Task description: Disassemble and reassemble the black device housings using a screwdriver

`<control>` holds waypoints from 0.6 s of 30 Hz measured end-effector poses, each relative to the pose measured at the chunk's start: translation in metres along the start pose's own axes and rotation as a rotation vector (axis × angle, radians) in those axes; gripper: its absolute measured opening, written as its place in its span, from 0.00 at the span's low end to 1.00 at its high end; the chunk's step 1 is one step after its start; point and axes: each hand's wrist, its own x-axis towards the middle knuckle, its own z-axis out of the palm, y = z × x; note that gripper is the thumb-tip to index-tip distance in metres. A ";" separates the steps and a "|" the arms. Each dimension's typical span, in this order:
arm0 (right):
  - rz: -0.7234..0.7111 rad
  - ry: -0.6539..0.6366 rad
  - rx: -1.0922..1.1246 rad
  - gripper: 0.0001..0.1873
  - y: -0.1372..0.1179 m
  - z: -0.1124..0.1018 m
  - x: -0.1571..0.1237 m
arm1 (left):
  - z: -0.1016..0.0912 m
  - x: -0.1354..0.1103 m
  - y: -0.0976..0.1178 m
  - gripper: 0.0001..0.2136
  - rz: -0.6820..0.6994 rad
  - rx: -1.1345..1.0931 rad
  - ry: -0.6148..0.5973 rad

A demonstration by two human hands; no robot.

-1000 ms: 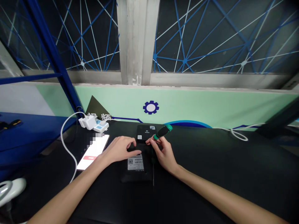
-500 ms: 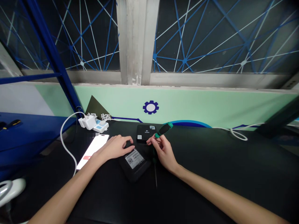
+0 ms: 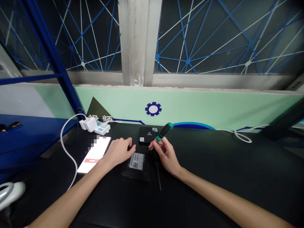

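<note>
A black box with a white printed label (image 3: 136, 161) lies on the dark table in front of me. My left hand (image 3: 122, 148) is at its upper left edge, thumb and forefinger curled about the corner. In my right hand (image 3: 166, 152) is a screwdriver (image 3: 165, 130), its green and black handle pointing up and to the right. Below that hand a thin metal shaft (image 3: 159, 179) with a green collar points toward me. I cannot tell whether this shaft belongs to a second tool. Behind both hands sits a smaller black box (image 3: 146, 134) with stickers.
Left of my left hand lies a phone with a lit screen (image 3: 95, 155). A white power strip with plugs (image 3: 96, 125) and a curving white cable (image 3: 63, 139) are beyond it. A white device (image 3: 14, 194) stands at the lower left. Another cable (image 3: 242, 137) lies back right.
The labelled box has turned and now lies squarer to me. My left hand has shifted slightly left. The screwdriver's handle has tipped a little to the left in my right hand.
</note>
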 end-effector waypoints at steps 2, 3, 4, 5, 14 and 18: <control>-0.012 -0.028 -0.005 0.12 0.000 0.000 -0.001 | 0.004 0.000 0.004 0.12 -0.044 0.021 0.025; -0.018 -0.042 -0.009 0.11 0.000 0.000 -0.001 | 0.005 0.000 0.005 0.12 -0.059 0.030 0.031; -0.025 -0.055 -0.013 0.11 0.000 0.000 -0.002 | 0.006 0.000 0.006 0.12 -0.069 0.035 0.035; -0.032 -0.065 -0.017 0.11 0.000 0.000 -0.002 | 0.007 0.000 0.007 0.12 -0.077 0.040 0.037; -0.052 -0.127 -0.055 0.10 0.000 0.000 -0.001 | 0.005 0.002 0.003 0.16 -0.046 0.041 0.006; -0.053 -0.141 -0.115 0.11 -0.003 0.000 -0.001 | 0.005 0.002 0.004 0.16 -0.028 0.047 0.003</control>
